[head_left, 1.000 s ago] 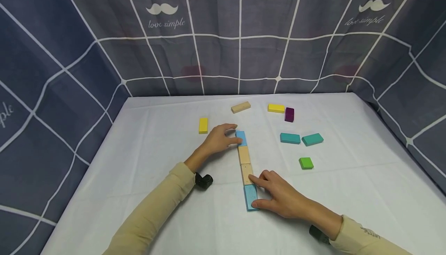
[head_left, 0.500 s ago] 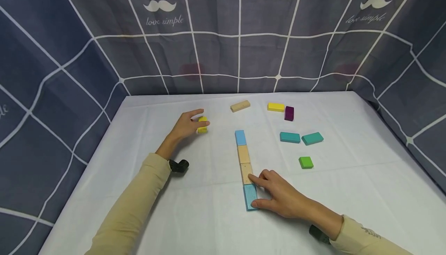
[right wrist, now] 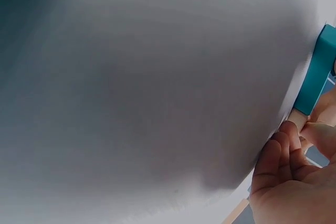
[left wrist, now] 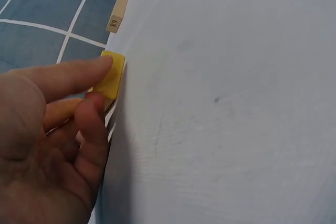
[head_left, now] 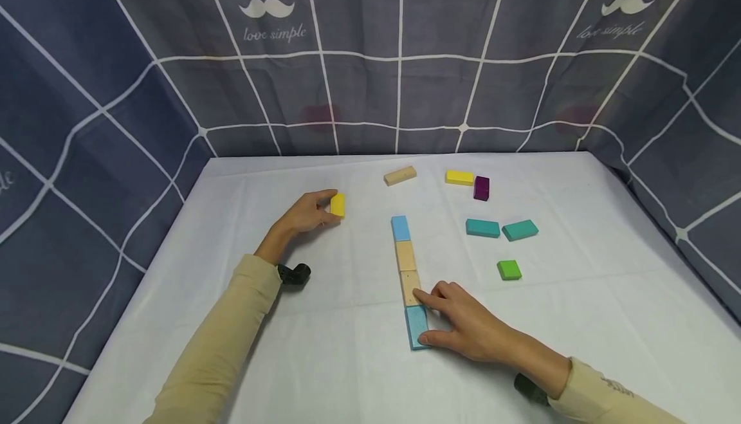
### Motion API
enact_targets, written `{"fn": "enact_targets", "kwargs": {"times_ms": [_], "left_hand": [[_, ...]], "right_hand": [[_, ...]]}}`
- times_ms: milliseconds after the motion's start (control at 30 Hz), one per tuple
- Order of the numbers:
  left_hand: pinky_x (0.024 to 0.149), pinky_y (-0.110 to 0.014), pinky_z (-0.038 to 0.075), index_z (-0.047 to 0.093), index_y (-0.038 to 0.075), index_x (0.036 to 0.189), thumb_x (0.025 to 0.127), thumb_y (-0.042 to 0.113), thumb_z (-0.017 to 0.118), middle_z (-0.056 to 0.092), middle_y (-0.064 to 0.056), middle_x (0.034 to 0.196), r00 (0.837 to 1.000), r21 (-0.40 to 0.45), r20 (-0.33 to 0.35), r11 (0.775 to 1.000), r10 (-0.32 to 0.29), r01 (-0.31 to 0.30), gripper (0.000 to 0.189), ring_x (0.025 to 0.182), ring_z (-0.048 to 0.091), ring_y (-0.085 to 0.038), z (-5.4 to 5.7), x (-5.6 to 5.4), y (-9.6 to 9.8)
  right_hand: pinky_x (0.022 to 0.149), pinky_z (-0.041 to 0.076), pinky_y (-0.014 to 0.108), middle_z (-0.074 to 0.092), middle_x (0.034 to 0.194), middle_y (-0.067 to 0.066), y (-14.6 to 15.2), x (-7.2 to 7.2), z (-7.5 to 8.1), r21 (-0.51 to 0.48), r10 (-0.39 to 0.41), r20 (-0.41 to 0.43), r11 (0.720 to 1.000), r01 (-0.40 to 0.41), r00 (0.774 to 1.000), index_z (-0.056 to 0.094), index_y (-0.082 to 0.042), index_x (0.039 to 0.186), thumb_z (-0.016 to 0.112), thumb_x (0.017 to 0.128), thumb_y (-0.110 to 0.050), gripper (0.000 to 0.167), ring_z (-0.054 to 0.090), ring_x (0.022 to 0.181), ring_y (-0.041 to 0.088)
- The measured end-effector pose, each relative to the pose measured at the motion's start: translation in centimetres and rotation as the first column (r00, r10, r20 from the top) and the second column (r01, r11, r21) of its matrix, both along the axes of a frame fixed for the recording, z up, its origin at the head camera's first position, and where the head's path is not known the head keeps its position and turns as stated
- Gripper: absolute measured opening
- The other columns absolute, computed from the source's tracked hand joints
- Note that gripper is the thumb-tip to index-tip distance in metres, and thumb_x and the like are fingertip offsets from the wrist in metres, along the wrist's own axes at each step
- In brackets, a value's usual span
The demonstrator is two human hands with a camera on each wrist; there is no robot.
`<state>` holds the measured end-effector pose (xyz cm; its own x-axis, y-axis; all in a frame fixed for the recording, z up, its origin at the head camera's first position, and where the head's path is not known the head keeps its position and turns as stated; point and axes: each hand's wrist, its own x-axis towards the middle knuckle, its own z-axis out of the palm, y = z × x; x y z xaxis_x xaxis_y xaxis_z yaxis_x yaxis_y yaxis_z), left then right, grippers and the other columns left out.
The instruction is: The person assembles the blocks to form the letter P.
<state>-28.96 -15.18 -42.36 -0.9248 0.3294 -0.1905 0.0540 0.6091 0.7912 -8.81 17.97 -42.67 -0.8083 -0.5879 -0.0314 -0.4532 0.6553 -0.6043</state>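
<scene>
In the head view my left hand [head_left: 305,212] pinches a yellow block [head_left: 338,206] by its ends, index finger at the far end and thumb at the near one. The left wrist view has this yellow block [left wrist: 111,72] between the fingers. A straight row runs up the middle: a light blue block [head_left: 400,228], two natural wood blocks [head_left: 406,256] and a larger blue block [head_left: 415,324] nearest me. My right hand [head_left: 476,331] rests beside the row. Its index finger touches the nearer wood block, and its thumb lies on the larger blue block.
Toward the back lie a loose wood block [head_left: 400,175], another yellow block [head_left: 459,178] and a purple block [head_left: 481,188]. Right of the row are two teal blocks [head_left: 482,228] and a green block [head_left: 509,270]. A grey gridded curtain [head_left: 359,89] borders the white-covered table.
My left hand has moved from the far blue block of the row leftward to the yellow block and taken hold of it. The right hand has stayed in place.
</scene>
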Motion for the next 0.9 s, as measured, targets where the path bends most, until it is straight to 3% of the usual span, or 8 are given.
{"fn": "enact_targets", "kwargs": {"times_ms": [133,233,367,433,500,600,733,900], "left_hand": [[0.061,-0.028,0.047,0.042,0.003,0.149,0.085,0.014,0.077,0.050,-0.021,0.141,0.999,-0.009,-0.034,1.000,0.004,-0.004,0.073,0.064,0.057,-0.021,-0.2,-0.2,0.2],[0.081,-0.036,0.050,0.044,0.000,0.147,0.085,0.015,0.078,0.044,-0.020,0.148,0.997,-0.040,-0.076,0.999,0.002,-0.005,0.072,0.096,0.062,-0.029,-0.3,-0.6,0.7],[0.107,-0.045,0.036,0.047,-0.002,0.144,0.085,0.017,0.078,0.043,-0.020,0.149,0.993,-0.062,-0.114,0.998,-0.017,0.010,0.069,0.135,0.041,-0.033,-0.4,-1.1,2.0],[0.103,-0.043,0.041,0.048,-0.001,0.144,0.085,0.018,0.078,0.051,-0.020,0.143,0.995,-0.041,-0.099,0.999,-0.010,0.006,0.069,0.127,0.050,-0.034,-0.4,-1.3,2.9],[0.091,-0.038,0.048,0.049,0.001,0.144,0.085,0.019,0.079,0.055,-0.019,0.137,0.997,-0.011,-0.077,1.000,0.001,-0.002,0.068,0.107,0.062,-0.029,-0.4,-1.3,4.0],[0.066,-0.028,0.048,0.050,0.003,0.144,0.085,0.020,0.080,0.058,-0.017,0.131,0.999,0.042,-0.035,0.999,0.007,-0.005,0.068,0.073,0.062,-0.020,-0.4,-1.2,5.7],[0.057,-0.021,0.043,0.052,0.006,0.143,0.084,0.020,0.080,0.061,-0.013,0.124,0.999,0.077,-0.037,0.997,-0.016,0.019,0.067,0.065,0.058,-0.013,-0.2,-1.1,7.9],[0.059,-0.023,0.042,0.052,0.008,0.144,0.085,0.020,0.080,0.061,-0.013,0.123,0.999,0.072,-0.044,0.997,-0.028,0.031,0.067,0.065,0.057,-0.014,0.1,-1.1,10.0]], "right_hand": [[0.078,0.040,0.026,0.047,0.101,-0.011,0.1,-0.1,-0.1,-0.003,-0.002,-0.007,1.000,0.002,1.000,0.052,-0.008,0.144,0.069,0.088,-0.053,0.074,0.041,0.092,0.008],[0.078,0.040,0.025,0.047,0.101,-0.011,0.1,-0.1,-0.2,-0.004,0.000,-0.013,1.000,0.000,1.000,0.052,-0.007,0.144,0.069,0.088,-0.052,0.073,0.041,0.092,0.008],[0.078,0.040,0.026,0.047,0.100,-0.011,0.1,-0.1,-0.3,-0.011,-0.003,-0.016,1.000,0.003,1.000,0.052,-0.007,0.144,0.070,0.088,-0.051,0.073,0.041,0.092,0.008],[0.078,0.040,0.025,0.047,0.100,-0.011,0.0,0.0,-0.4,-0.014,-0.005,-0.005,1.000,0.005,1.000,0.053,-0.007,0.144,0.070,0.088,-0.051,0.073,0.041,0.092,0.008],[0.078,0.040,0.025,0.047,0.100,-0.011,0.0,0.1,-0.5,-0.020,-0.002,0.009,1.000,0.002,1.000,0.052,-0.007,0.144,0.069,0.088,-0.052,0.073,0.041,0.092,0.009],[0.077,0.040,0.025,0.047,0.101,-0.011,-0.2,0.3,-0.5,-0.019,0.003,0.023,1.000,-0.003,1.000,0.052,-0.008,0.144,0.068,0.088,-0.054,0.074,0.040,0.093,0.008],[0.077,0.040,0.025,0.047,0.101,-0.011,-0.2,0.3,-0.3,-0.011,0.002,0.006,1.000,-0.002,1.000,0.052,-0.008,0.144,0.068,0.088,-0.055,0.074,0.041,0.092,0.008],[0.077,0.040,0.026,0.047,0.101,-0.010,-0.2,0.1,0.0,0.004,-0.004,0.015,1.000,0.004,1.000,0.052,-0.009,0.144,0.068,0.088,-0.055,0.075,0.041,0.093,0.008]]}}
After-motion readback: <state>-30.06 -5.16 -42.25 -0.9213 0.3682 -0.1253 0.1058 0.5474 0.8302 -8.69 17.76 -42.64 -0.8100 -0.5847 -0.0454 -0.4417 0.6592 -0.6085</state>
